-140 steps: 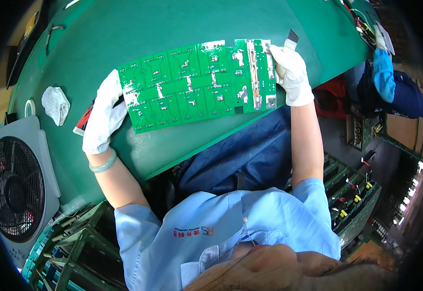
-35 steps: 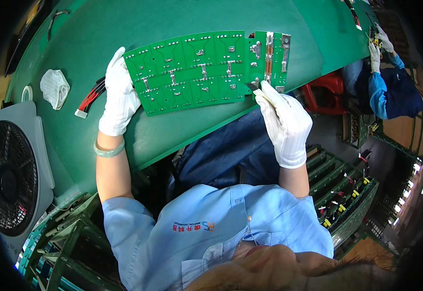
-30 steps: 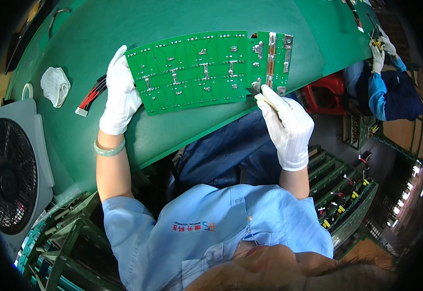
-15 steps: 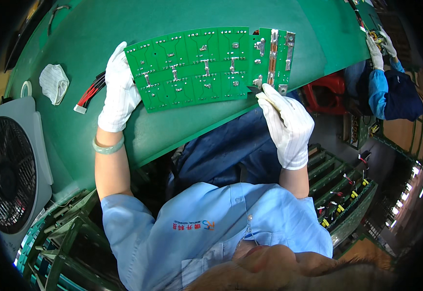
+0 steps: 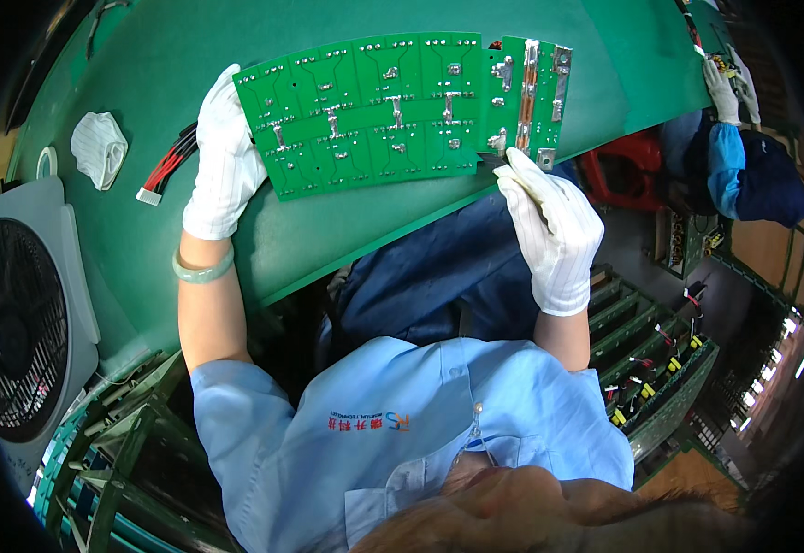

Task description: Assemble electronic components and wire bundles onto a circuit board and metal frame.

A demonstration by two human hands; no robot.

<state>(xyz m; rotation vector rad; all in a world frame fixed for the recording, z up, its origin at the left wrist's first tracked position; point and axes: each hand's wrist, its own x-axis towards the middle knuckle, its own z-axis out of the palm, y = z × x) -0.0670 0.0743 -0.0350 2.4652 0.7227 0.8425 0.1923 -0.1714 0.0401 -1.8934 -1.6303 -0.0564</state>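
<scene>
A wide green circuit board (image 5: pixel 374 138) with rows of silvery solder joints is tilted up over the green table. My gloved left hand (image 5: pixel 224 170) grips its left edge, with the fingers partly behind the board. The right-hand section of the board (image 5: pixel 511 111), set off by a notch, bears a copper-coloured strip and metal tabs. At the lower edge of that section, my gloved right hand (image 5: pixel 557 235) is closed in a pinch. A small dark thin piece (image 5: pixel 492 160) juts left from its fingertips; its kind is unclear.
Left on the table (image 5: pixel 328 240) lie a crumpled white glove (image 5: pixel 100 150) and a red-black wire bundle (image 5: pixel 170 168) with a white connector. A grey fan (image 5: pixel 19 313) stands far left. Right are a red stool (image 5: pixel 621 173), a wire-filled rack (image 5: pixel 651 369) and a co-worker's gloved hands (image 5: pixel 723 92).
The board has risen slightly in the picture, its right end shifting a little to the right. Both hands have moved with it, keeping the same hold.
</scene>
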